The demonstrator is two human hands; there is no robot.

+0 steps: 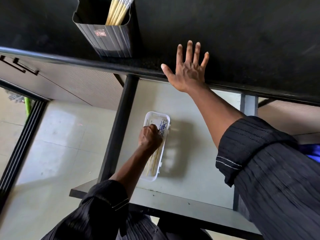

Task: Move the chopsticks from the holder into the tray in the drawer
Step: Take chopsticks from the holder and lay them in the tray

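A black ribbed holder [110,40] stands on the black countertop near its front edge, with several pale chopsticks [118,10] leaning inside it. Below, in the open drawer [199,170], lies a white plastic tray [163,153] with chopsticks [163,127] lengthwise in it, their blue-patterned ends at the far side. My left hand [150,136] is down in the tray, fingers closed around those chopsticks. My right hand [187,70] rests flat on the countertop's edge, fingers spread, holding nothing.
The black countertop [242,40] fills the top of the view. A black vertical frame post [119,129] runs left of the drawer. Pale floor tiles [57,144] and a dark door track [20,144] lie further left.
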